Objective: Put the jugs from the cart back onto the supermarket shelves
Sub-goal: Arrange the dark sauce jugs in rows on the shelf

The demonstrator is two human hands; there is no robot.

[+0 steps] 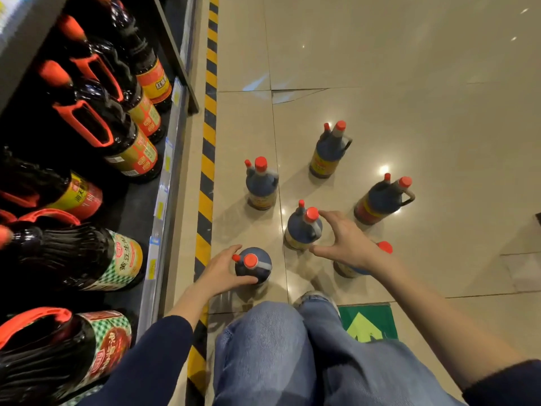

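Several dark jugs with red caps stand on the tiled floor. My left hand (221,272) curls around the nearest jug (254,266), thumb and fingers on its shoulder. My right hand (345,241) hovers spread open beside the middle jug (303,230), fingers near its cap, not gripping. Another jug (355,269) is partly hidden under my right wrist, only its red cap and base showing. Further out stand a jug (261,184) near the striped line, a jug (329,150) at the back and a jug (382,199) at the right. No cart is in view.
The shelf (172,159) on the left holds large dark bottles with red handles (117,133). A yellow-black striped strip (208,148) runs along its base. My knees in jeans (278,347) are at the bottom, next to a green floor arrow sticker (366,323).
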